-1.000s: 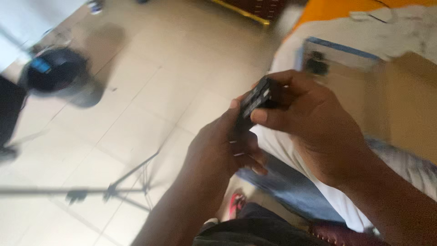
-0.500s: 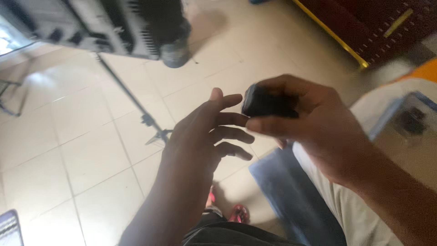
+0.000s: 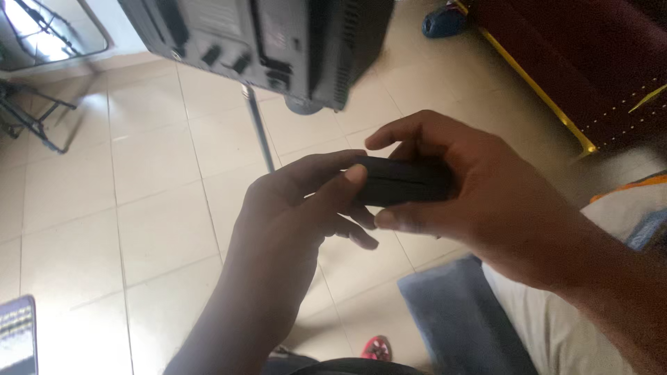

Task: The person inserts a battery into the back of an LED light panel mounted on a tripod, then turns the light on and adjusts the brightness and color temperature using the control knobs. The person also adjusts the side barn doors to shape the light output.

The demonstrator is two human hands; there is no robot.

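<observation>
A small black block-shaped device [image 3: 403,182] is held in mid-air over the tiled floor. My right hand [image 3: 479,201] wraps it from the right, thumb under it and fingers over its top. My left hand [image 3: 292,222] comes in from the left, with thumb and forefinger pinching the device's left end. Both forearms rise from the bottom of the view. The far side of the device is hidden by my right fingers.
A large black light panel [image 3: 264,42] on a thin stand pole [image 3: 258,132] hangs over the upper middle. A dark red sofa with a gold edge [image 3: 577,62] is upper right. A blue cloth [image 3: 458,319] lies lower right, a phone [image 3: 17,337] lower left.
The view has swung up and left, bringing the light panel overhead. My left hand, open with spread fingers half a second ago, has closed its thumb and forefinger on the device's left end.
</observation>
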